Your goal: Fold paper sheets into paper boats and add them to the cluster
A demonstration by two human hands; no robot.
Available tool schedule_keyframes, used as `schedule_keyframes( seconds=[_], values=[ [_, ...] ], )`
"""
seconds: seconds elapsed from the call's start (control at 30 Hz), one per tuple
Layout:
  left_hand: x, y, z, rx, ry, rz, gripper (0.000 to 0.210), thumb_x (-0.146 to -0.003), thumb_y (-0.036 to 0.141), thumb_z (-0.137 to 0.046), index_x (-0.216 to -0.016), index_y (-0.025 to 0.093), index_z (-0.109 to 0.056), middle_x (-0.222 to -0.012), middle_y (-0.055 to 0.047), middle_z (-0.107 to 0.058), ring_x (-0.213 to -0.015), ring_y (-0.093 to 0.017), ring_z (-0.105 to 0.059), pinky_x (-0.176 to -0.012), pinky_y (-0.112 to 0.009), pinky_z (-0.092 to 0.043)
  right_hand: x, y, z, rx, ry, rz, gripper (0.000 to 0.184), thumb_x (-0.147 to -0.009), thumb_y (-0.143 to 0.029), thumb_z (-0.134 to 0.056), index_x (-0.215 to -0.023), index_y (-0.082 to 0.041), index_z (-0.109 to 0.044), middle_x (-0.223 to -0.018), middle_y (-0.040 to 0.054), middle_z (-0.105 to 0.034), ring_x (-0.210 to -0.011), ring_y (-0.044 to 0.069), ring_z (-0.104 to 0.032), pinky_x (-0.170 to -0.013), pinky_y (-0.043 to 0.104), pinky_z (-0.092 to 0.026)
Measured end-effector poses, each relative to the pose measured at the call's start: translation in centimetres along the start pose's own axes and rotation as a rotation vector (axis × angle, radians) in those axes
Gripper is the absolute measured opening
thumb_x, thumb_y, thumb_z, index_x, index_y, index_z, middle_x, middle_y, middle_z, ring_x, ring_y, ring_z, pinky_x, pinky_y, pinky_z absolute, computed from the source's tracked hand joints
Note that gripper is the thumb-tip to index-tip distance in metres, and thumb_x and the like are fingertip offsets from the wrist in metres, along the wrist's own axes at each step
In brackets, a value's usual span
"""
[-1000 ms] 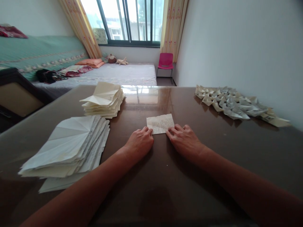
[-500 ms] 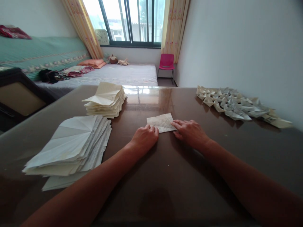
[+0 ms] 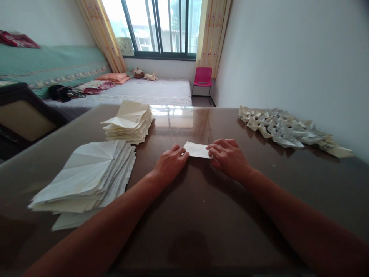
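Note:
A small sheet of paper (image 3: pixel 197 149) with faint print lies over the brown table, held between my two hands. My left hand (image 3: pixel 172 161) pinches its left edge, fingers bent and thumb beneath. At the right edge, my right hand (image 3: pixel 229 158) grips the sheet with curled fingers, which cover that corner. To the left stand two stacks of loose paper: a whiter stack (image 3: pixel 83 169) nearer me and a yellowish stack (image 3: pixel 129 121) behind it. Folded paper boats (image 3: pixel 276 125) sit clustered at the right.
The glossy brown table (image 3: pixel 198 223) reflects the window. A white wall (image 3: pixel 288 57) runs along its right side. Beyond the far edge are a bed (image 3: pixel 161 90) and a pink chair (image 3: pixel 203 77). A dark wooden piece of furniture (image 3: pixel 25 115) stands at the left.
The paper has turned so its long side lies nearly level, and it shows as a narrower strip. My left hand moved slightly left and now pinches the edge; my right fingers curled around the other end.

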State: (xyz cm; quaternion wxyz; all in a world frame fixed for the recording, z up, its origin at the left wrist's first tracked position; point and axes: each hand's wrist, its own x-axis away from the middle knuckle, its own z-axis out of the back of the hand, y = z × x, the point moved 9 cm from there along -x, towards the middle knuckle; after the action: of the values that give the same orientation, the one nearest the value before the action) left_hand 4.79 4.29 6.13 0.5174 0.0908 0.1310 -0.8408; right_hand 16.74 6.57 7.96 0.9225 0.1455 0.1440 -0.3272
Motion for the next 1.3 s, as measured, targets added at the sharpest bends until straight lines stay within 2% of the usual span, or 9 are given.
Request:
schedule_keyframes(
  seconds=[0.2,0.37,0.43,0.6,0.7,0.8,0.93,1.1,1.3],
  values=[
    [0.3,1.2,-0.7,0.204,-0.018,-0.037,0.022,-0.093,0.027,-0.045,-0.094,0.021,-0.067,-0.094,-0.004,-0.062,-0.087,-0.016,-0.055,-0.078,-0.027,-0.048,0.1,-4.0,0.9,-0.079,-0.032,0.130,0.016,-0.091,-0.020,-0.047,-0.090,-0.020,-0.062,-0.081,0.0042,-0.067,-0.088,0.020,-0.054,-0.099,0.041,-0.022],
    [0.7,0.9,-1.0,0.290,0.000,-0.060,0.026,-0.093,0.028,-0.044,-0.100,0.023,-0.069,-0.098,-0.004,-0.065,-0.089,-0.016,-0.057,-0.080,-0.028,-0.048,0.3,-2.0,-0.5,-0.301,-0.139,0.133,0.027,-0.081,-0.026,-0.061,-0.108,-0.020,-0.062,-0.106,0.0087,-0.066,-0.102,0.024,-0.053,-0.090,0.038,-0.034],
    [0.8,0.6,-1.1,0.315,-0.005,-0.068,0.026,-0.093,0.028,-0.045,-0.102,0.024,-0.069,-0.100,-0.003,-0.066,-0.092,-0.017,-0.057,-0.081,-0.029,-0.048,0.5,-0.9,-1.5,-0.450,-0.194,0.134,0.020,-0.083,-0.025,-0.059,-0.102,-0.022,-0.066,-0.104,0.0068,-0.067,-0.099,0.022,-0.055,-0.086,0.034,-0.038],
    [1.0,-0.1,-1.1,0.421,-0.027,-0.022,0.025,-0.093,0.030,-0.045,-0.095,0.024,-0.069,-0.103,-0.001,-0.069,-0.094,-0.018,-0.060,-0.086,-0.030,-0.047,0.5,1.7,-4.0,-0.908,-0.193,-0.055,0.027,-0.087,-0.039,-0.055,-0.096,-0.019,-0.070,-0.093,0.0056,-0.067,-0.081,0.017,-0.059,-0.075,0.027,-0.045],
    [1.0,-1.1,-1.5,0.478,-0.039,0.123,0.018,-0.090,0.032,-0.049,-0.095,0.021,-0.063,-0.095,-0.002,-0.070,-0.091,-0.019,-0.063,-0.081,-0.032,-0.049,0.2,2.6,-5.4,-1.060,-0.158,-0.211,0.034,-0.088,-0.045,-0.051,-0.094,-0.016,-0.067,-0.084,0.0025,-0.065,-0.075,0.015,-0.056,-0.068,0.024,-0.044],
    [1.2,-2.0,-1.8,0.585,0.004,0.256,0.034,-0.087,0.030,-0.054,-0.118,0.020,-0.048,-0.093,-0.002,-0.070,-0.089,-0.019,-0.064,-0.080,-0.032,-0.050,-0.3,3.4,-6.3,-1.036,-0.113,-0.349,0.036,-0.087,-0.049,-0.050,-0.086,-0.016,-0.066,-0.071,-0.0011,-0.059,-0.066,0.013,-0.050,-0.060,0.022,-0.039],
    [1.3,-2.0,-1.7,0.656,0.042,0.256,0.060,-0.088,0.024,-0.051,-0.141,0.021,-0.024,-0.097,-0.002,-0.070,-0.095,-0.019,-0.063,-0.086,-0.033,-0.049,-0.7,3.9,-6.8,-0.891,-0.068,-0.437,0.036,-0.087,-0.049,-0.050,-0.085,-0.017,-0.067,-0.065,-0.0021,-0.056,-0.061,0.012,-0.047,-0.057,0.022,-0.035],
    [1.2,-0.7,-1.5,0.518,-0.008,0.138,0.029,-0.091,0.023,-0.043,-0.116,0.020,-0.058,-0.105,-0.006,-0.068,-0.105,-0.022,-0.055,-0.092,-0.035,-0.048,-0.9,3.8,-6.3,-0.656,-0.060,-0.479,0.035,-0.087,-0.047,-0.048,-0.083,-0.018,-0.068,-0.066,0.0001,-0.060,-0.060,0.013,-0.049,-0.058,0.023,-0.034],
    [1.2,-0.2,-1.1,0.389,-0.036,0.108,0.033,-0.093,0.023,-0.040,-0.120,0.020,-0.059,-0.105,-0.007,-0.067,-0.101,-0.021,-0.055,-0.090,-0.035,-0.049,-2.8,2.9,-5.8,-0.426,-0.226,-0.365,0.030,-0.090,-0.040,-0.043,-0.083,-0.021,-0.065,-0.078,0.0030,-0.067,-0.066,0.015,-0.055,-0.061,0.024,-0.034]
  ],
)
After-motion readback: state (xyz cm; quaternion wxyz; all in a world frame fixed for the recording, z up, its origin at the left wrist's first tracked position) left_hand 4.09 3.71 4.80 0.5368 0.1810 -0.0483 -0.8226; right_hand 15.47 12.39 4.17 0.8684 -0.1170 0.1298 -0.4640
